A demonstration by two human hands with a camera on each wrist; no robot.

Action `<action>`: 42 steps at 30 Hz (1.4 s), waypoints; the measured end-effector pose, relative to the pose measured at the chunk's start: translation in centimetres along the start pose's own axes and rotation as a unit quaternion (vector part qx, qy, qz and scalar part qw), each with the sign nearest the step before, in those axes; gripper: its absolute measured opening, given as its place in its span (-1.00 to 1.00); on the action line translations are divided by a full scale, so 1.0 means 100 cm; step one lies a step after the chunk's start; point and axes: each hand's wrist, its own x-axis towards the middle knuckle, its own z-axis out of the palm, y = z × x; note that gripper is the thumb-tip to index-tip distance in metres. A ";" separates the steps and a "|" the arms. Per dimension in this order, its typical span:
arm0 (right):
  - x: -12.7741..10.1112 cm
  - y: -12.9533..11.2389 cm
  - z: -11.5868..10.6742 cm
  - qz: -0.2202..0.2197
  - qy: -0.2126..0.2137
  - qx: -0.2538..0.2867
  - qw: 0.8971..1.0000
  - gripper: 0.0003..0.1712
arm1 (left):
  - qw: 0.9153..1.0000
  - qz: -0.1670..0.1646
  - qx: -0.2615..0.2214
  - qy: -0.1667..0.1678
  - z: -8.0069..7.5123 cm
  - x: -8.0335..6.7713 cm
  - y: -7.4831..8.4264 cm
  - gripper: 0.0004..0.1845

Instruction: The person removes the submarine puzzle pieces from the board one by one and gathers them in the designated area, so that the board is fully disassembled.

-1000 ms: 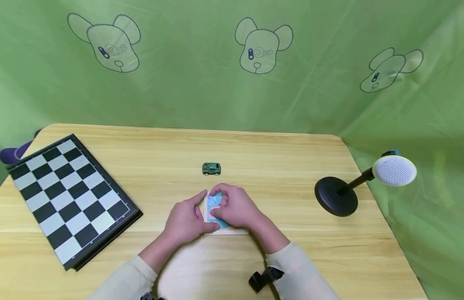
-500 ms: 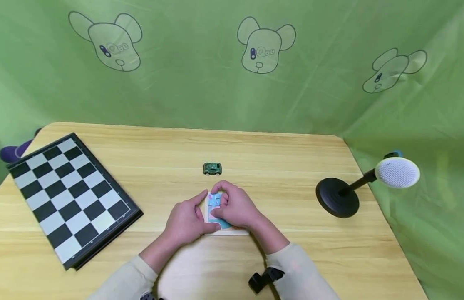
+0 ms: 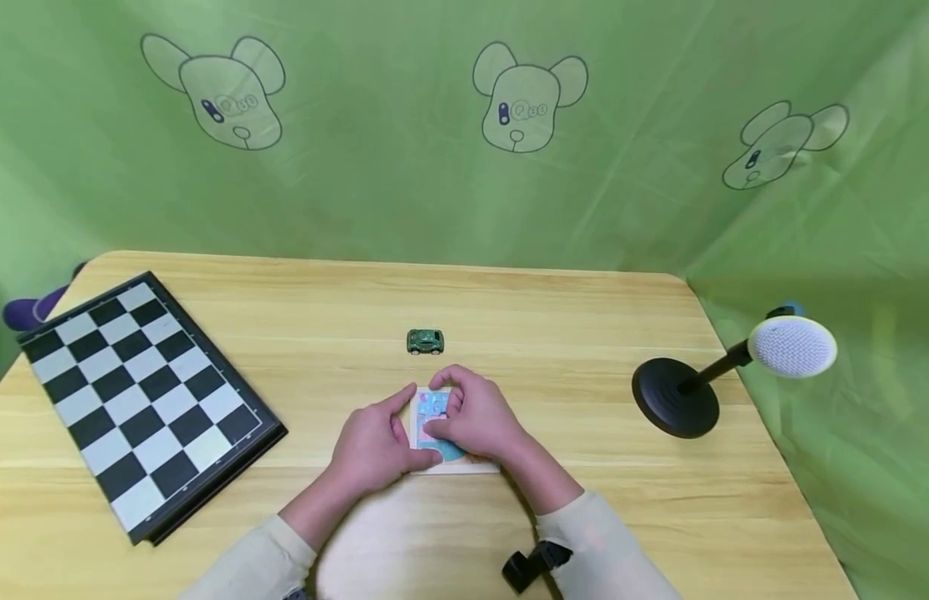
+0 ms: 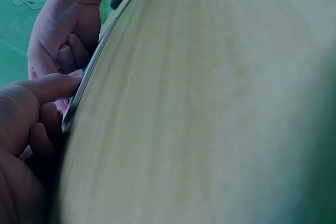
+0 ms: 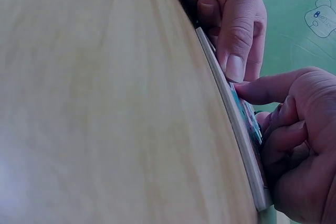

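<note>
A small jigsaw puzzle [image 3: 437, 405] with a blue and pink picture and a white border lies on the table near its middle. My left hand [image 3: 374, 442] grips its left side, the index finger along the upper left corner and the thumb over the lower edge. Over the puzzle, my right hand [image 3: 482, 415] pinches at a piece with thumb and bent index finger; the piece is largely hidden by the fingers. In the right wrist view the right thumb touches the coloured surface of the puzzle [image 5: 245, 109], close to the left thumb. The puzzle's right part is covered by my right hand.
A small green toy car [image 3: 425, 342] stands just beyond the puzzle. On the left lies a black and white chessboard [image 3: 145, 408]. At the right is a black round-based stand [image 3: 676, 398] with a white oval head [image 3: 792, 347]. Green curtains enclose the wooden table [image 3: 554, 333].
My right index finger has shifted slightly right, and more of the blue upper part of the puzzle shows. My left hand keeps its place.
</note>
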 end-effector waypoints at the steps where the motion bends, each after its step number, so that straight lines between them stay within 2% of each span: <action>1: 0.000 0.000 0.000 0.001 0.000 -0.002 1.000 -0.48 | 1.000 0.001 0.001 0.000 0.000 0.000 0.000 0.09; 13: -0.003 -0.006 -0.007 0.014 -0.028 -0.029 0.999 -0.55 | 1.000 0.005 0.006 0.004 0.001 0.000 0.002 0.09; 28: -0.004 -0.008 -0.009 0.027 -0.013 -0.008 1.000 -0.69 | 1.000 0.007 0.010 0.004 0.001 0.000 0.000 0.08; 34: -0.004 -0.004 -0.008 0.020 -0.009 -0.004 1.000 -0.71 | 1.000 0.008 0.015 0.003 0.001 -0.001 0.000 0.08; 42: -0.005 0.000 -0.005 0.006 0.008 -0.037 0.999 -0.68 | 1.000 0.016 0.014 0.007 0.001 -0.001 0.000 0.06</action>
